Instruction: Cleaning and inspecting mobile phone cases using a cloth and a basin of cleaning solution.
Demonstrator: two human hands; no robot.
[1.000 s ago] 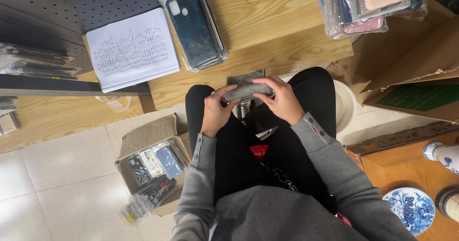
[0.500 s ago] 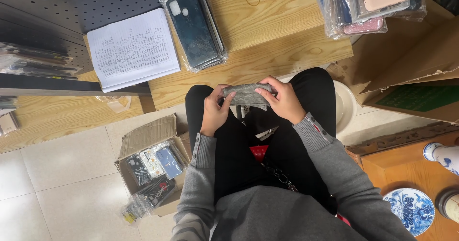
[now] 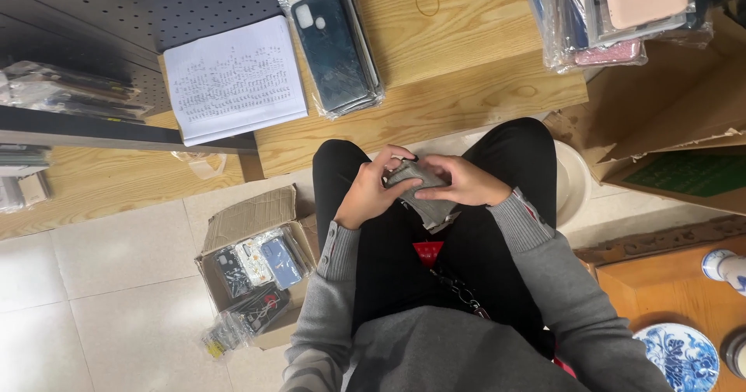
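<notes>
Grey phone case (image 3: 423,194) held over lap, between knees, below front edge of wooden bench (image 3: 466,89). Left hand (image 3: 373,194) grips its left end, right hand (image 3: 465,182) closed over top. Step: handling case in both hands. Next move needs firm two-hand grip.

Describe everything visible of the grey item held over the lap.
The grey item looks like a flat, dark grey phone case or small stack of them, partly in clear wrap. It is held above the black trousers, tilted, with the left hand gripping its left end and the right hand covering its top. Details are hidden by the fingers.
</notes>
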